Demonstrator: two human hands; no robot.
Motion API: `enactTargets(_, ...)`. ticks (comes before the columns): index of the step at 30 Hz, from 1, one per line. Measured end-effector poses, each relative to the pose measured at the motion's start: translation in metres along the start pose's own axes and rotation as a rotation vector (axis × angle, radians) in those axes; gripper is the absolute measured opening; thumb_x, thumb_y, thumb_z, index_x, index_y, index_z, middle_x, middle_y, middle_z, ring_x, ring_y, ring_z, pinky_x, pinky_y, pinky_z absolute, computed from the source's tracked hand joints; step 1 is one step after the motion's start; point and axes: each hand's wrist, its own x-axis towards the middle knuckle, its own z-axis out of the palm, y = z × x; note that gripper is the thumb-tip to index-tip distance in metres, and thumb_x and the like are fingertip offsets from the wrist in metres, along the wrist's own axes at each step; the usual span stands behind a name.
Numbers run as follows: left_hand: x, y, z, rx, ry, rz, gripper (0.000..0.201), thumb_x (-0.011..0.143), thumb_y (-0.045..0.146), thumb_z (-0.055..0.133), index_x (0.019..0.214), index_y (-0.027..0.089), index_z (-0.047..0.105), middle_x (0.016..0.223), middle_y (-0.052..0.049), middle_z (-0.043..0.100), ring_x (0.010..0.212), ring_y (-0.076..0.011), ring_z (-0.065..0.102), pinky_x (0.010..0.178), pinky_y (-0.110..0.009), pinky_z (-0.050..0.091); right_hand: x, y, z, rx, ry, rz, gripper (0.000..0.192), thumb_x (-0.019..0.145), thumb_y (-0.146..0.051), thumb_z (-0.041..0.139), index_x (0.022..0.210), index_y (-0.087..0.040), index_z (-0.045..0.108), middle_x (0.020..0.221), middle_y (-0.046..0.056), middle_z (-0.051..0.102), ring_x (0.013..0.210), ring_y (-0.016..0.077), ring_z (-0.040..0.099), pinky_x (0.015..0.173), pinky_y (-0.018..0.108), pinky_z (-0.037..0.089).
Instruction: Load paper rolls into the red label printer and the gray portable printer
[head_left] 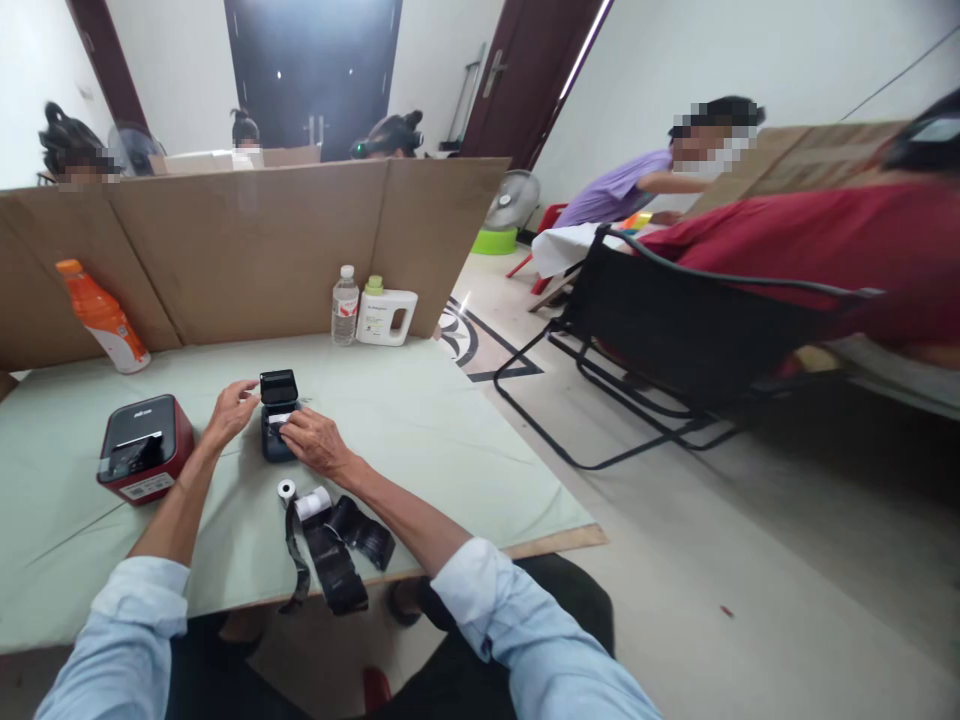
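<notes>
Two hands meet at the small black label printer [277, 414] on my worktop [420, 420], lid up. My left hand [229, 408] touches its left side; my right hand [315, 440] rests fingers on its paper slot, neither clamped shut.

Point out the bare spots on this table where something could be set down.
Free: the table's right half beyond the right hand, and between orange bottle and water bottle. Crowded: around the small printer, red printer and paper rolls.

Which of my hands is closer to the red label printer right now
Left. Your left hand rests at the small black printer, just right of the red label printer; your right hand sits farther right, beyond the small black printer.
</notes>
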Motion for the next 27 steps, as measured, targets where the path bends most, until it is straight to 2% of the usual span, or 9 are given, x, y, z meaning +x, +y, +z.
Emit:
enactTargets(2, 0.012, -0.002, 0.005, -0.059, 0.008, -0.081, 0.049, 0.074, 0.03, 0.071, 0.12, 0.013, 0.073, 0.125, -0.015, 0.073, 0.109, -0.029, 0.07, 0.1, -0.046, 0.056, -0.001, -0.001, 0.001, -0.002, -0.002, -0.002, 0.018, 0.103, -0.023, 0.057, 0.098, -0.021, 0.074, 0.098, 0.007, 0.068, 0.093, 0.0207, 0.055, 0.079, 0.031, 0.043)
enactTargets(7, 0.026, -0.002, 0.02, -0.145, -0.024, -0.109, 0.061, 0.074, 0.033, 0.077, 0.13, 0.011, 0.067, 0.119, -0.018, 0.075, 0.106, -0.0305, 0.072, 0.084, -0.043, 0.062, -0.002, -0.004, 0.002, 0.005, 0.009, 0.008, 0.016, 0.102, -0.023, 0.058, 0.096, -0.021, 0.074, 0.098, 0.007, 0.068, 0.093, 0.0207, 0.054, 0.079, 0.032, 0.043)
enactTargets(11, 0.024, 0.0, 0.023, -0.188, -0.026, -0.062, 0.063, 0.072, 0.035, 0.078, 0.13, 0.01, 0.069, 0.117, -0.015, 0.076, 0.108, -0.0298, 0.071, 0.092, -0.045, 0.06, -0.003, -0.005, 0.001, 0.029, 0.01, 0.027, 0.017, 0.103, -0.023, 0.058, 0.097, -0.021, 0.074, 0.099, 0.007, 0.068, 0.093, 0.0206, 0.055, 0.08, 0.032, 0.044)
enactTargets(15, 0.008, 0.0, 0.016, -0.154, -0.038, 0.062, 0.047, 0.073, 0.038, 0.078, 0.114, 0.014, 0.078, 0.118, -0.012, 0.077, 0.116, -0.0296, 0.069, 0.107, -0.046, 0.053, -0.005, -0.007, 0.0, 0.048, 0.005, 0.05, 0.016, 0.103, -0.023, 0.058, 0.097, -0.021, 0.073, 0.101, 0.008, 0.069, 0.095, 0.0213, 0.056, 0.082, 0.033, 0.044)
enactTargets(19, -0.019, -0.007, 0.009, 0.025, -0.149, 0.277, 0.036, 0.085, 0.04, 0.068, 0.112, 0.019, 0.08, 0.132, -0.015, 0.071, 0.125, -0.0306, 0.065, 0.101, -0.046, 0.058, -0.008, -0.01, 0.001, 0.051, -0.009, 0.07, 0.016, 0.102, -0.022, 0.058, 0.096, -0.021, 0.073, 0.103, 0.008, 0.07, 0.097, 0.0224, 0.057, 0.084, 0.033, 0.045)
enactTargets(24, -0.042, -0.018, 0.007, 0.204, -0.19, 0.341, 0.034, 0.091, 0.035, 0.061, 0.117, 0.021, 0.079, 0.142, -0.014, 0.063, 0.133, -0.0294, 0.06, 0.113, -0.05, 0.05, -0.011, -0.012, 0.004, 0.055, -0.02, 0.071, 0.016, 0.101, -0.02, 0.059, 0.096, -0.021, 0.074, 0.103, 0.008, 0.07, 0.096, 0.0217, 0.058, 0.084, 0.033, 0.047)
enactTargets(27, -0.051, -0.022, 0.006, 0.237, -0.188, 0.334, 0.038, 0.094, 0.033, 0.056, 0.123, 0.02, 0.077, 0.147, -0.015, 0.058, 0.133, -0.0294, 0.06, 0.112, -0.05, 0.052, -0.011, -0.012, 0.003, 0.046, -0.022, 0.048, 0.018, 0.102, -0.021, 0.058, 0.094, -0.021, 0.074, 0.103, 0.008, 0.071, 0.096, 0.0217, 0.059, 0.086, 0.033, 0.048)
